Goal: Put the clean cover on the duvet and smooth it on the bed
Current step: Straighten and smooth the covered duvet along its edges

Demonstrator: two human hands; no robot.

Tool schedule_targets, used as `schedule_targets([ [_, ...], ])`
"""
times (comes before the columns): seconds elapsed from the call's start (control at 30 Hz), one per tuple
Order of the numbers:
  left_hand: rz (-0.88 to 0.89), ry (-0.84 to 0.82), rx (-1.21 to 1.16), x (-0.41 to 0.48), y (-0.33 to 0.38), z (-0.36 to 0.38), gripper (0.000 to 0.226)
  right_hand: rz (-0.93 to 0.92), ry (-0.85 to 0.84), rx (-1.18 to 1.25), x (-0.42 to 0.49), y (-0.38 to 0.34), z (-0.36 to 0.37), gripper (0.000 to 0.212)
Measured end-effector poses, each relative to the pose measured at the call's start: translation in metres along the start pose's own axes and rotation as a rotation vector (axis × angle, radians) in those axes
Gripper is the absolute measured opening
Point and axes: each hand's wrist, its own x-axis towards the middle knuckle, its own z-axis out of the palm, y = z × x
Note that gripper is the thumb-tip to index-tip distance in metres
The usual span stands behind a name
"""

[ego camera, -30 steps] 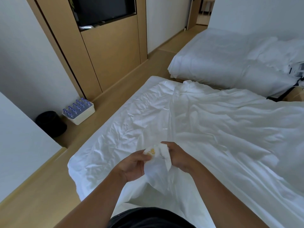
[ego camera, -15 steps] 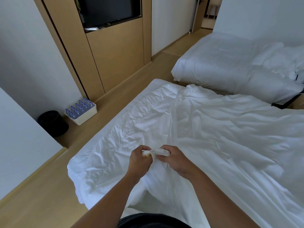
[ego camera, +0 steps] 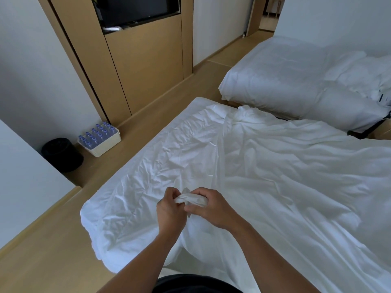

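A white duvet cover [ego camera: 296, 166] lies rumpled across the near bed [ego camera: 196, 102], over a crinkled white duvet [ego camera: 158, 166] that shows on the bed's left half. Near the bed's front corner, my left hand [ego camera: 171, 210] and my right hand [ego camera: 211, 205] meet and both grip a bunched corner of white fabric [ego camera: 190, 198], held a little above the bedding. The fingers of both hands curl round the bunch. Whether the bunch holds cover, duvet or both cannot be told.
A second bed [ego camera: 296, 81] with white bedding stands at the back right. On the wooden floor to the left stand a white crate of bottles [ego camera: 99, 138] and a black bin [ego camera: 61, 154]. A wooden cabinet [ego camera: 143, 66] with a dark screen lines the far wall.
Both hands have closed tighter on the fabric corner and lowered it toward the bedding. The yellow mark seen on the bunch a second ago is hidden now.
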Motion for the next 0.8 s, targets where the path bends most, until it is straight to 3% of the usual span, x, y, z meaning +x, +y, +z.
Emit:
schedule_targets([
  [0.13,0.049,-0.01,0.075,0.002,-0.003,0.006,0.028,0.004,0.084,-0.013,0.006,0.006,0.001,0.024],
  [0.3,0.199,-0.149,0.104,0.016,-0.012,0.004,0.035,0.007,0.11,-0.154,0.01,0.021,-0.002,0.029],
  [0.43,0.287,-0.232,0.066,0.013,-0.02,-0.001,0.027,-0.089,0.297,-0.316,0.01,0.033,0.003,0.041],
  [0.6,0.463,-0.048,0.128,0.005,-0.016,0.004,0.019,-0.43,0.512,-0.659,0.007,0.039,0.016,0.043],
  [0.8,0.573,0.068,0.138,0.005,-0.018,0.007,0.038,-0.555,0.674,-0.695,0.011,0.038,0.025,0.02],
])
